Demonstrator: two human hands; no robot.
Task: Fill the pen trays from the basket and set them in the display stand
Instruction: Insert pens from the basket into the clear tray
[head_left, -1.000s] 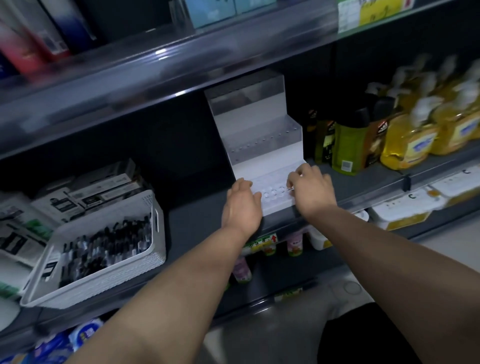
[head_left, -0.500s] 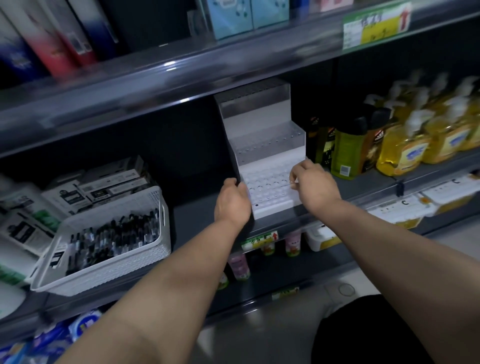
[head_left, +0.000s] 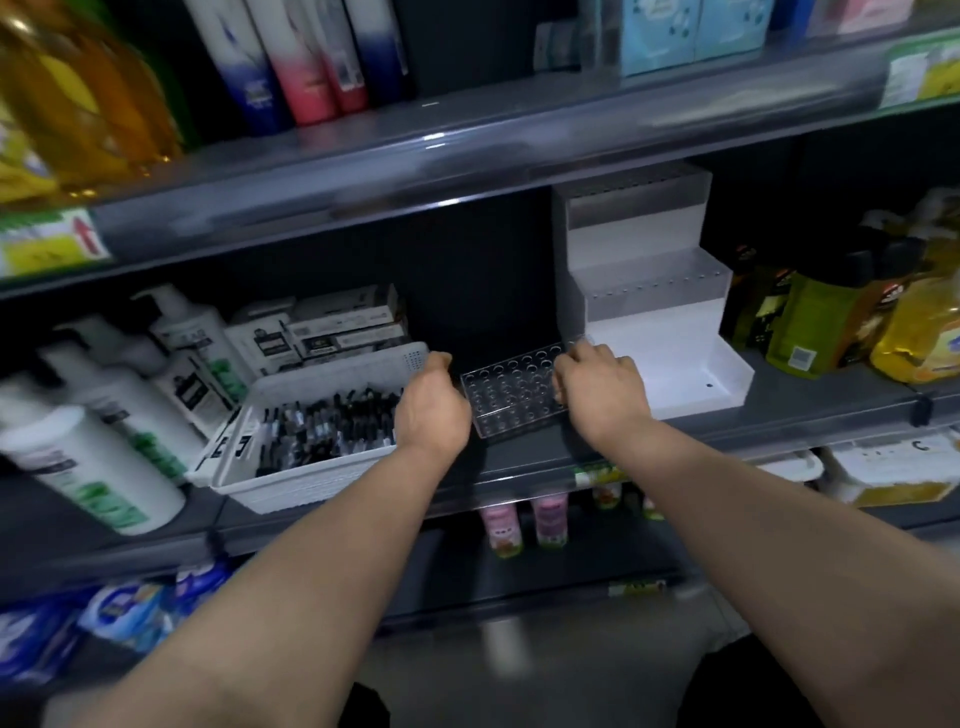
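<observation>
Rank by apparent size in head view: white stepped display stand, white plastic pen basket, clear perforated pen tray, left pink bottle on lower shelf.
1-2. white stepped display stand and white plastic pen basket: near equal, no ranking.
3. clear perforated pen tray.
4. left pink bottle on lower shelf, smallest.

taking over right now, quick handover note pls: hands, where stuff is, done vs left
Left hand: holds the left end of the clear pen tray.
Right hand: grips its right end.
Tray: empty, low over the shelf, between the white basket and the display stand.
Pens: all in the basket.
Done: nothing filled; the stand's bottom step is bare.
Left: fill this tray and set it in the stand. The upper two trays look empty too.
</observation>
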